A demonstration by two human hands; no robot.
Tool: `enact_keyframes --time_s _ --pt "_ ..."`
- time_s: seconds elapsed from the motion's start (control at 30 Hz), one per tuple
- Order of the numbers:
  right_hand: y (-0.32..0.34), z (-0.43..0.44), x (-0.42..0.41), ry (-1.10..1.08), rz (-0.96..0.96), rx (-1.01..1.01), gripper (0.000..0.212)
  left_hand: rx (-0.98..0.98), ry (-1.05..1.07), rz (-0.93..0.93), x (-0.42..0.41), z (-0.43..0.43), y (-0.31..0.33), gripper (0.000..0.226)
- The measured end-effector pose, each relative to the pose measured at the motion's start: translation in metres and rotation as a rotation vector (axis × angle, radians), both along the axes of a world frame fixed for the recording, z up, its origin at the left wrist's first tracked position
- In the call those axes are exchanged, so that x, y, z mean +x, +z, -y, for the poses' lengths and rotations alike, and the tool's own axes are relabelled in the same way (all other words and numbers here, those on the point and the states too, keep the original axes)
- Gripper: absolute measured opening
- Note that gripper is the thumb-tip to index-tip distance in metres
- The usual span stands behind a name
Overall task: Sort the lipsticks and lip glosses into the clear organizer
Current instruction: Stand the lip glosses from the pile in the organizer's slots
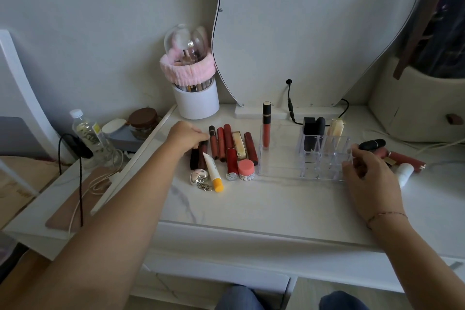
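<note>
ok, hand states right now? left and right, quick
Left hand: fingers closed around a dark lip gloss tube lying on the table.
Right hand: fingers curled at the clear organizer's right edge; whether it grips cannot be told.

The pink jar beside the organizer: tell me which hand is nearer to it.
Left. The left hand rests on the tubes just up-left of the pink jar; the right hand is beyond the clear organizer, at its far side.

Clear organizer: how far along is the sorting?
Early. The clear acrylic organizer holds one upright coral gloss tube and three items in its rear slots. The left hand grips a dark tube; the right hand steadies the organizer. The red tubes row and right-side pile remain.
</note>
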State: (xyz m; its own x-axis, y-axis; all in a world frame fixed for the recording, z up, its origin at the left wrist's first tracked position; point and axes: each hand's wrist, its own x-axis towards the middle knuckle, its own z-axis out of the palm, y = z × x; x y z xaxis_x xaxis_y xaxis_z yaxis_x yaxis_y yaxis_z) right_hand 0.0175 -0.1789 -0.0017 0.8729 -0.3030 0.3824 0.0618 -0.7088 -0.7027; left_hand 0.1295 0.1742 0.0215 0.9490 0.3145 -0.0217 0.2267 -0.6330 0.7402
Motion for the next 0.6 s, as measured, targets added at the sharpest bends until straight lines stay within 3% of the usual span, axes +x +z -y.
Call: enact_keyframes --time_s 0.17,0.37,0.6 --pt "0.001 -0.001 0.000 -0.009 -0.006 -0.009 0.032 0.038 0.020 0.015 0.004 0.011 0.001 0.016" --pt "0.000 0.000 0.000 0.003 -0.014 0.003 0.033 -0.336 0.111 0.134 0.000 0.017 0.007 0.010" --pt "0.001 0.000 0.001 0.007 -0.013 0.020 0.035 -0.612 -0.053 0.285 -0.015 0.020 0.052 0.021"
